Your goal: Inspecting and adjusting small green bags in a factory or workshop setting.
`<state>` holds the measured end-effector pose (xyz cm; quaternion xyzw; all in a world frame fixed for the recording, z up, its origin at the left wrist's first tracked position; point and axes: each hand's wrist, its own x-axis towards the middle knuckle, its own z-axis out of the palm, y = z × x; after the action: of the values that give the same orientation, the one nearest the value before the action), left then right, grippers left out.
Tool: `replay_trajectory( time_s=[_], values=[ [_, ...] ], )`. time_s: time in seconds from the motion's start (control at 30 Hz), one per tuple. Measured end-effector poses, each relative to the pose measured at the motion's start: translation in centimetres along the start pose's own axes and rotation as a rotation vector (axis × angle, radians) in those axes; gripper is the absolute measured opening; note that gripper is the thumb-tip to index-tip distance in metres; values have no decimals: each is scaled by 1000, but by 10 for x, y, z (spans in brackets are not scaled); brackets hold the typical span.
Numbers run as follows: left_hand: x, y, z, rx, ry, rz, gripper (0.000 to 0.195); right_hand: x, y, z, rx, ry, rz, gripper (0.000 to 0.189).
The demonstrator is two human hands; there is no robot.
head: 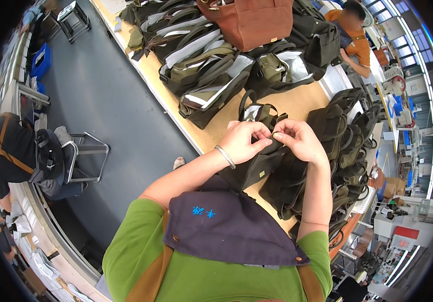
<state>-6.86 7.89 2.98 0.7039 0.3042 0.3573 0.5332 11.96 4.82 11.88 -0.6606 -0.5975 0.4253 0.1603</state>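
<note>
A dark olive fabric bag (252,171) with a small gold-coloured label stands at the table's near side, against my apron (227,226). At its upper edge my left hand (247,141) and my right hand (297,139) meet, fingertips pinching the dark material between them. Exactly which bit of the bag they grip is partly hidden by the fingers. Behind the hands, the bag's top gapes and shows a pale lining and a looped handle (247,101). A metal bangle (225,156) circles my left wrist.
Several open dark bags (205,83) crowd the tabletop (220,128) ahead, beside a brown bag (254,22). More small dark bags (329,128) line my right. A co-worker in orange (356,41) is beyond the table; another person (12,147) sits left, near a metal-framed stool (88,151).
</note>
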Motion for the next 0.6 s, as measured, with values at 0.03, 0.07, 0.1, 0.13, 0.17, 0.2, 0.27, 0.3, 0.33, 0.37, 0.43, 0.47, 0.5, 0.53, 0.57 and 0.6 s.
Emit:
replay_trajectory(
  time_s=[0.03, 0.07, 0.1, 0.13, 0.17, 0.2, 0.27, 0.3, 0.33, 0.37, 0.43, 0.47, 0.5, 0.53, 0.57, 0.6],
  values=[
    [1, 0, -1, -5, -21, -14, 16, 1, 2, 0, 12, -4, -8, 6],
    [1, -2, -1, -15, -22, -14, 16, 2, 5, 0, 24, -7, -15, 9],
    [1, -5, 0, -25, -25, -11, 16, 2, 8, 0, 36, -7, -23, 12],
    [2, -6, 1, -35, -28, -8, 15, 3, 10, 1, 53, -14, -20, 11],
    [2, -6, 1, -32, -29, -7, 16, 4, 12, 1, 69, -20, -17, 11],
    [3, -5, 1, -28, -31, -6, 16, 5, 14, 1, 86, -26, -14, 11],
    [3, -5, 1, -25, -34, -8, 16, 8, 20, 3, 119, -18, -60, 10],
    [4, -5, 1, -25, -34, -10, 16, 9, 22, 3, 136, -14, -84, 10],
    [4, -6, 1, -25, -34, -13, 16, 9, 20, 3, 136, -24, -82, 9],
    [4, -7, 1, -52, -49, -15, 16, 8, 17, 2, 137, -35, -80, 9],
    [4, -10, -1, -108, -81, -19, 15, 6, 14, 1, 135, -55, -58, 7],
    [5, -11, -2, -129, -110, -33, 15, 6, 14, -1, 131, -67, -40, 5],
    [6, -12, -3, -150, -139, -47, 15, 6, 14, -2, 127, -80, -23, 3],
    [7, -13, -5, -172, -167, -60, 15, 6, 15, -2, 135, -83, -37, 5],
    [9, -14, -8, -223, -200, -73, 15, 6, 17, -2, 143, -87, -52, 7],
    [11, -15, -11, -274, -234, -86, 15, 6, 17, -1, 152, -90, -65, 9]
  ],
)
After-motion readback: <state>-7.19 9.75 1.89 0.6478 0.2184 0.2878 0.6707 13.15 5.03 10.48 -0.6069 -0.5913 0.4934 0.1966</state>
